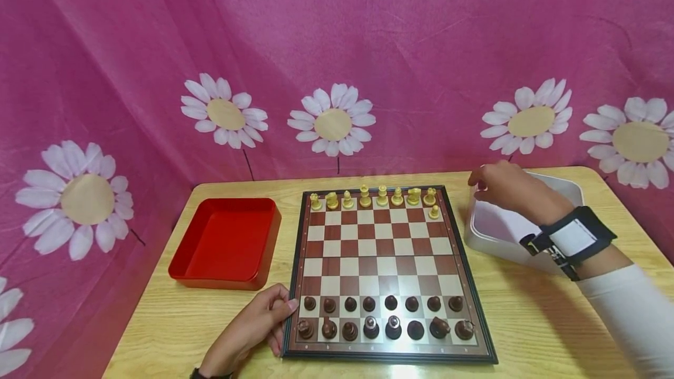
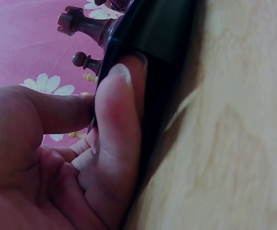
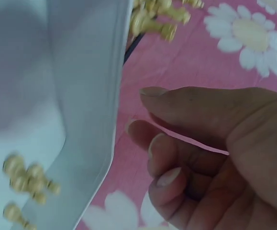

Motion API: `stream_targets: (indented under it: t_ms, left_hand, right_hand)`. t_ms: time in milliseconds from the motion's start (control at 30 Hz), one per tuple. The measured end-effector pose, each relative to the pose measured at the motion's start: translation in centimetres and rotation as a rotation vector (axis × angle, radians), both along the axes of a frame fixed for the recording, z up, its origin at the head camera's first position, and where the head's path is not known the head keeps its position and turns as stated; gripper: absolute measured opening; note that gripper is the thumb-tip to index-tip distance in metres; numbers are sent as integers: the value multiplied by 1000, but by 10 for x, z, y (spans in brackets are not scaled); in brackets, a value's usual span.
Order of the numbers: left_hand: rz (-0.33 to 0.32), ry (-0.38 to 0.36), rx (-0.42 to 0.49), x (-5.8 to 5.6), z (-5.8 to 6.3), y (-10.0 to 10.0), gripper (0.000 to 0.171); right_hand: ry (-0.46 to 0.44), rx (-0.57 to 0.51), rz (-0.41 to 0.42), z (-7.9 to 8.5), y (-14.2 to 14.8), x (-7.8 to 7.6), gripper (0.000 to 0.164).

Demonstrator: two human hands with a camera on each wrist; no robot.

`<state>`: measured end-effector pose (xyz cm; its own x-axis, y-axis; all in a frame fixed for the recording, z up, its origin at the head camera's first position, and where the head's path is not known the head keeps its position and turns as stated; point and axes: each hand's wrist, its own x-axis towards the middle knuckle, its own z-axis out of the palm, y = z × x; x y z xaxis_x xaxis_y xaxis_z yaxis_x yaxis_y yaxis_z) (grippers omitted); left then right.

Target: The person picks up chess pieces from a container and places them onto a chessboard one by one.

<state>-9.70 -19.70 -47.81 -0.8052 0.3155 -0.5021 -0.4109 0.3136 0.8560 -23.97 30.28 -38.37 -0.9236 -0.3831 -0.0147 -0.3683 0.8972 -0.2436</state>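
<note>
I see a person at a pale wooden bench (image 1: 158,314), working over a chessboard (image 1: 389,248) at the lower centre of the frame. The left hand (image 1: 260,319), lower centre-left, grips the board's edge, thumb over the rim, fingers against the side. The right hand (image 1: 502,187) is at the upper-left corner of a white bin (image 1: 492,244), right of centre; its grip is loose, fingers bent, with a gap between thumb and forefinger. In the right-wrist view, several yellow pawns (image 3: 19,183), slightly blurred, lie inside the bin at lower left.

Eight yellow pieces (image 1: 382,195) line the board's top row, with one yellow pawn (image 1: 434,212) before them at the right end. Sixteen dark brown pieces (image 1: 371,326) fill two rows at the bottom. A red tray (image 1: 223,244) sits left of the board. Pink cloth (image 1: 421,45) with white daisies (image 1: 532,121) hangs behind.
</note>
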Motion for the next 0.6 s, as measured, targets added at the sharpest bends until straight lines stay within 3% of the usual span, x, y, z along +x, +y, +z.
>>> stream_targets:
  t_ms: [267,600]
  left_hand:
    - [2,8,-10,0,1,0,28]
    - [0,16,-5,0,-3,-1,26]
  right_hand:
    - [-93,38,-43,-3,38,-8,25]
    - [-164,33,-101,-20,58,-10,19]
